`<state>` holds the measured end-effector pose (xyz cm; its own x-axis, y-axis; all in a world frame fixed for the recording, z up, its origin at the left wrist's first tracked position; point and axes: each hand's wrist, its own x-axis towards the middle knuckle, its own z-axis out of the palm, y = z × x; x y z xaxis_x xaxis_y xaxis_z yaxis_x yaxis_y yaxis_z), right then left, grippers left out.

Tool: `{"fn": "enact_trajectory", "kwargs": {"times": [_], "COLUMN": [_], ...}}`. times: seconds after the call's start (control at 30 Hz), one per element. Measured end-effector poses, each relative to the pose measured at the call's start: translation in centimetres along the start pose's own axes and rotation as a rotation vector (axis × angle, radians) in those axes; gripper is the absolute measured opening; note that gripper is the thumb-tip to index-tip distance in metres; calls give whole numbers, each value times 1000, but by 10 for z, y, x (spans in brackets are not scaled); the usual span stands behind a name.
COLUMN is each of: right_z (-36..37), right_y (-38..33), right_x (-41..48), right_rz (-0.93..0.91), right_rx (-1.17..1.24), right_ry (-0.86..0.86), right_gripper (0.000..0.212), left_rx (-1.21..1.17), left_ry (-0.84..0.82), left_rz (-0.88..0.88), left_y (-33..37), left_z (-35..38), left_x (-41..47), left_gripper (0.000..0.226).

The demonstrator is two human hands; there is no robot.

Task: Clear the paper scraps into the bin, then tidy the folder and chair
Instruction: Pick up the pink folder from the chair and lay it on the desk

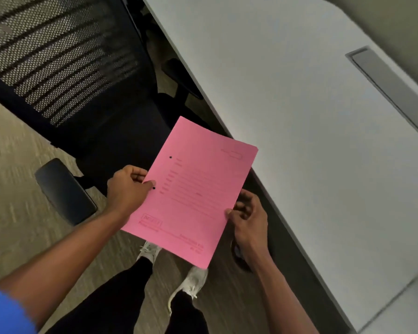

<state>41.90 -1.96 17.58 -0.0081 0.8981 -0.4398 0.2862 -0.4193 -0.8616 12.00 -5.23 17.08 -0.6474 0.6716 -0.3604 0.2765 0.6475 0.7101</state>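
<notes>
A pink folder [193,191] with printed lines and two punched holes is held flat in the air above the floor, next to the desk's edge. My left hand [127,189] grips its left edge, thumb on top by a hole. My right hand [247,218] holds its right edge near the lower corner, fingers curled under. A black mesh-backed office chair [65,68] stands to the upper left, its seat partly under the folder's far corner and its armrest [64,190] left of my left hand. No paper scraps or bin are in view.
A white desk [299,116] runs diagonally along the right, with a grey cable flap [391,85] near its far edge. Carpeted floor [17,189] lies to the left and below. My legs and pale shoes [191,283] are under the folder.
</notes>
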Motion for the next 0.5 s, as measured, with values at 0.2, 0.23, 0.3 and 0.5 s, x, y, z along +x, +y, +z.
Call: {"fn": "enact_trajectory", "kwargs": {"times": [0.2,0.23,0.3,0.5], "right_z": [-69,-78,-94,-116], "right_y": [-6,-8,-11,-33], "right_x": [-28,-30,-33,-28], "right_rz": [-66,-70,-73,-135], "right_rx": [-5,1,9,66], "right_ry": [63,80,105,153], "right_gripper": [54,55,57,65], "left_rx": [-23,-25,-32,-53], "left_ry": [-76,-89,-108,-164], "left_rz": [139,168,213,305], "left_y": [38,46,62,108], "left_z": [13,15,21,41], "left_x": [-52,-56,-60,-53], "left_gripper": [34,36,36,35]}}
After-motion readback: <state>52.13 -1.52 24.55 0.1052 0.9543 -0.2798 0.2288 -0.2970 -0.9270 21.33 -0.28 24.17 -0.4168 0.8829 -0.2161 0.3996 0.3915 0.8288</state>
